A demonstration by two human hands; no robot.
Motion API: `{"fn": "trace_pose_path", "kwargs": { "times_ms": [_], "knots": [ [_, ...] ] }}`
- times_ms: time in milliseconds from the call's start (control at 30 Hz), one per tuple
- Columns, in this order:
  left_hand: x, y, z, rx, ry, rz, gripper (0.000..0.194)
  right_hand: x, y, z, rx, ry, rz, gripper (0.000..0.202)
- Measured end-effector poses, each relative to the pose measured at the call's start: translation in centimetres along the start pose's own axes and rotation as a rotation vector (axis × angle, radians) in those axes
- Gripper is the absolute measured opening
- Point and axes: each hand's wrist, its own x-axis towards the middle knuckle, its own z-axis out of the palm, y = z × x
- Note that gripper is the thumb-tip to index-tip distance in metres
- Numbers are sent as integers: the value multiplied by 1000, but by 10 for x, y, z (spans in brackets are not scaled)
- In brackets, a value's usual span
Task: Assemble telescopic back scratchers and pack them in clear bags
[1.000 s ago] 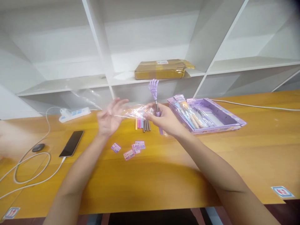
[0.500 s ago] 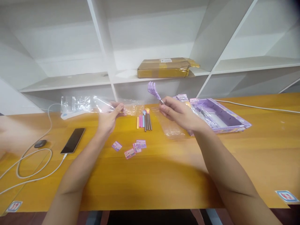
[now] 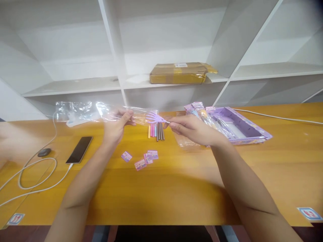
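Note:
My left hand (image 3: 117,126) is closed on a long clear plastic bag (image 3: 101,109), which stretches out to both sides of it. Between thumb and fingers, my right hand (image 3: 194,127) pinches the shaft of a purple hand-shaped back scratcher (image 3: 154,117). Its spread fingers point left and overlap the bag's right end; whether they are inside it I cannot tell. Beneath lie several metal rods (image 3: 160,131) beside short coloured sticks (image 3: 152,131). Several small printed cards (image 3: 140,164) lie nearer to me on the table.
To the right, a purple display box (image 3: 252,137) holds bagged items, with more packets (image 3: 194,107) against its left side. A phone (image 3: 79,149) on a white cable (image 3: 37,191) and a small black object (image 3: 44,152) lie left. A taped cardboard box (image 3: 179,74) sits on the shelf.
The purple back scratcher has swung from upright to nearly level, its head moving left and down to the bag's right end. My left hand still holds the bag.

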Motion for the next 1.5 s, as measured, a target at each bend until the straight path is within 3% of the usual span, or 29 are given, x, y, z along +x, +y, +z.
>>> {"fn": "trace_pose_path", "kwargs": {
  "times_ms": [333, 467, 567, 667, 833, 933, 1000, 1133, 1200, 1367, 1500],
  "knots": [
    [-13, -5, 8, 19, -235, -119, 33, 9, 9, 12, -17, -18, -45, 45],
    [-13, -4, 10, 8, -260, -133, 32, 8, 5, 17, 84, 3, 114, 37],
    [-13, -3, 10, 5, -287, -163, 35, 6, 1, 19, 215, 23, 221, 68],
    [-14, -6, 10, 9, -316, -193, 39, 4, -2, 22, 287, 13, 231, 94],
    [-24, -17, 15, 46, -345, -198, 38, 6, -4, 29, 351, -3, 233, 105],
    [-24, -17, 16, 72, -266, -154, 37, 6, -4, 29, 362, 21, 227, 110],
    [-18, -12, 11, 77, -179, -106, 39, 5, -3, 24, 320, 4, 239, 101],
    [2, 5, -7, 30, -59, -35, 41, 1, 1, 8, 196, -76, 220, 45],
    [9, 11, -15, 21, -31, -16, 41, -1, 1, 1, 195, -79, 174, 31],
    [12, 16, -24, 24, -51, -46, 40, -6, -3, -8, 327, -153, 111, 25],
    [10, 15, -20, -17, -91, -110, 43, -7, -3, -1, 505, -24, 171, 29]
  ]
}}
